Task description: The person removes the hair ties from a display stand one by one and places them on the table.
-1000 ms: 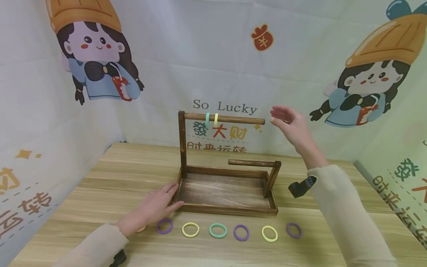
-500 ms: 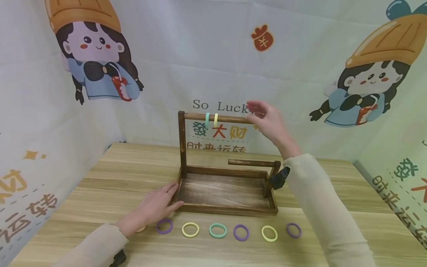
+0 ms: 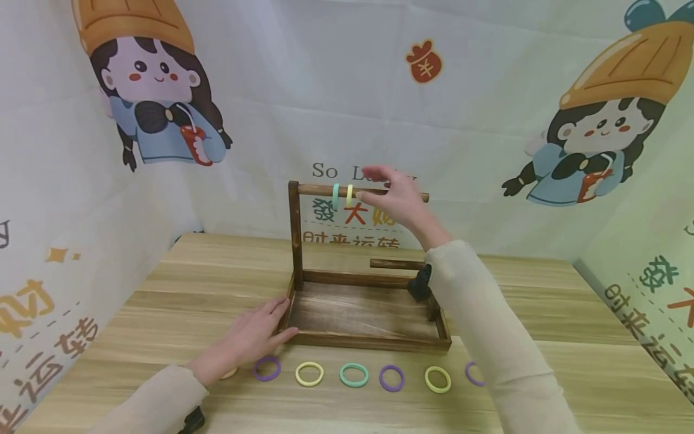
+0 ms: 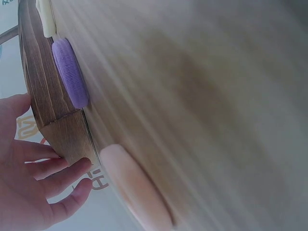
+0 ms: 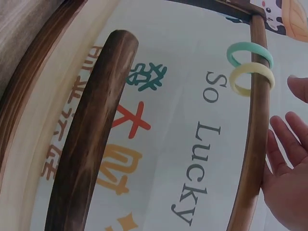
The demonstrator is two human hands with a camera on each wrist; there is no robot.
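Note:
My left hand [image 3: 249, 334] rests, fingers outstretched, on the left front corner of a dark wooden tray stand [image 3: 368, 340]. From the stand's tall left post an upper bar [image 3: 316, 189] runs to the right. A teal hair tie [image 3: 335, 196] and a pale yellow hair tie [image 3: 349, 195] hang round it, side by side. My right hand [image 3: 398, 198] is at this bar just right of the yellow tie, thumb and fingers spread with nothing between them. In the right wrist view, its fingers [image 5: 281, 144] lie beside the bar; whether they touch it I cannot tell.
Hair ties lie in a row before the stand: purple [image 3: 268, 368], yellow [image 3: 309, 374], teal [image 3: 354, 375] and others rightward. A peach one [image 4: 134, 187] lies by my left wrist. A shorter lower bar [image 3: 396, 264] points left from the stand's right post. Printed cloth hangs behind.
My right hand has moved left along the upper bar, from beyond its free end to beside the yellow hair tie. My left hand and the hair ties have stayed put.

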